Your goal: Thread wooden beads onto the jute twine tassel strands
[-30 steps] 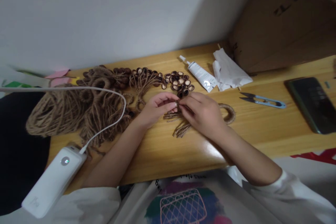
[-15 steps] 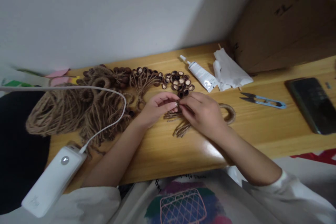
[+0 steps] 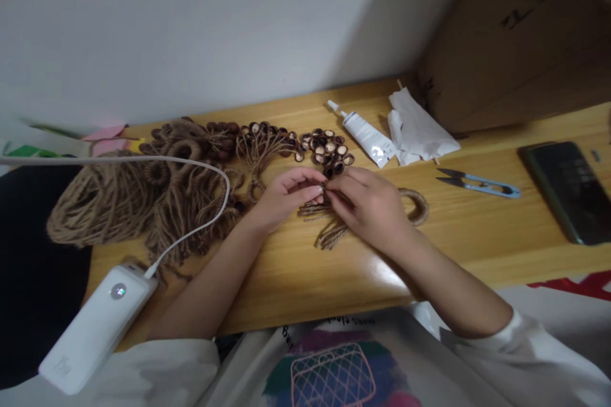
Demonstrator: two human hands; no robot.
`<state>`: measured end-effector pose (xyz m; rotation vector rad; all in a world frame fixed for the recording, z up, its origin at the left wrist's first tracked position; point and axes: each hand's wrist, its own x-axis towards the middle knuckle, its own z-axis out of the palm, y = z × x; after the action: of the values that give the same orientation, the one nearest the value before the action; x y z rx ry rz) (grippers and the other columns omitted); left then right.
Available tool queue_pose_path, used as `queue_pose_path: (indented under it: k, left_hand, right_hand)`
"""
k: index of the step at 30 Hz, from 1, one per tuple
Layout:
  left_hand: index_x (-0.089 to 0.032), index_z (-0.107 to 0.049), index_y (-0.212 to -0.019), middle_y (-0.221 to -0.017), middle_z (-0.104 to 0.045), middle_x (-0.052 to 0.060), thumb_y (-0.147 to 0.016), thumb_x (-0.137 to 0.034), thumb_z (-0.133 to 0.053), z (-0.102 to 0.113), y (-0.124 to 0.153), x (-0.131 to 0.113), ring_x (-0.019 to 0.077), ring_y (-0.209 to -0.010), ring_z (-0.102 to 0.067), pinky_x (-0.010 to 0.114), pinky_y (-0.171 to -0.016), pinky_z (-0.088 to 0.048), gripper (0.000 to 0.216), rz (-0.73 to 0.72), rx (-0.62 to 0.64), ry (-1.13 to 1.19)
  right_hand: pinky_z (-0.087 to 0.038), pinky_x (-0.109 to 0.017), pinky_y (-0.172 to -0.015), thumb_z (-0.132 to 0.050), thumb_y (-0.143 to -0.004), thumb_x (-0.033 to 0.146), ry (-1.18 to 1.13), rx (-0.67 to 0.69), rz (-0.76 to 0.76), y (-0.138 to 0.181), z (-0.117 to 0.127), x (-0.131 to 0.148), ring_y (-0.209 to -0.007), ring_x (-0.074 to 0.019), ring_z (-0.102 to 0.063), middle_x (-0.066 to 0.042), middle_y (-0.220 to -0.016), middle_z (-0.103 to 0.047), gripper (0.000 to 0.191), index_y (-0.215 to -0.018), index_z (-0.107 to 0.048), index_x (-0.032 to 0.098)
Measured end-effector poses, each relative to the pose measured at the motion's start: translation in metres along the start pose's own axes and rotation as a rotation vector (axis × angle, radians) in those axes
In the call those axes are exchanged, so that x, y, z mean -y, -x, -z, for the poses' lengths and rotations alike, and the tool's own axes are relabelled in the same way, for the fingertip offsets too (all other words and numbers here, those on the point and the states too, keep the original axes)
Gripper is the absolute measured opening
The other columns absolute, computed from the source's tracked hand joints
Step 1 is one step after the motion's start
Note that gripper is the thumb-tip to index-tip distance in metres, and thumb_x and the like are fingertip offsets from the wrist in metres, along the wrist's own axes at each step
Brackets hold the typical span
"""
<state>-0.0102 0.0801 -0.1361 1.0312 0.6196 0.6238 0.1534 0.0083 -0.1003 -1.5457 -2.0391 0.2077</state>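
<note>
My left hand point(image 3: 292, 197) and my right hand point(image 3: 370, 203) meet over the wooden table, thumbs and fingertips pinched together. The end of a jute cord point(image 3: 324, 189) seems to be between both sets of fingertips, though the fingers cover most of it. Under and beside my right hand lie loose jute strands point(image 3: 333, 234). They appear to run toward a rope-wrapped ring point(image 3: 420, 206) that shows past the back of that hand. Just beyond my fingertips is a cluster of halved nut shells point(image 3: 327, 147), dark outside with pale insides.
To the left lie a jute hank point(image 3: 102, 203) and a bundle of shells tied on strings point(image 3: 260, 143). A white power bank point(image 3: 98, 331) with a cable sits front left. Behind are a glue tube point(image 3: 367, 137) and white paper point(image 3: 420, 127); at right, thread snips point(image 3: 480, 184), a phone point(image 3: 568, 191), a cardboard box point(image 3: 515, 44).
Both hands keep almost the same place and pinch. The power bank's small display now shows lit digits.
</note>
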Motion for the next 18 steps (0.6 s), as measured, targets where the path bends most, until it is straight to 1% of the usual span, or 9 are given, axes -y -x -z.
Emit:
queue_pose_path:
  k: [10,18]
  left_hand:
    - [-0.016,-0.066,-0.089,-0.069,-0.063,-0.003,-0.071,-0.023,-0.073,-0.0004,0.0001,-0.0010,0.0063,-0.064,-0.059,0.020,-0.066,-0.049,0.021,0.003,-0.006,-0.029]
    - [-0.016,-0.067,-0.089,-0.070,-0.064,-0.002,-0.070,-0.027,-0.075,0.0006,0.0000,0.0002,0.0064,-0.064,-0.059,0.020,-0.066,-0.048,0.023,-0.002,0.002,-0.014]
  right_hand:
    - [-0.048,-0.032,-0.066,-0.049,-0.090,0.017,0.010,-0.005,0.001,-0.0004,0.0001,0.0003,-0.074,-0.0213,-0.061,-0.011,-0.079,-0.065,0.020,-0.084,-0.067,0.011]
    - [-0.047,-0.031,-0.066,-0.049,-0.090,0.017,0.011,-0.011,0.007,0.0004,-0.0001,0.0001,-0.074,-0.0210,-0.060,-0.010,-0.080,-0.065,0.019,-0.085,-0.067,0.012]
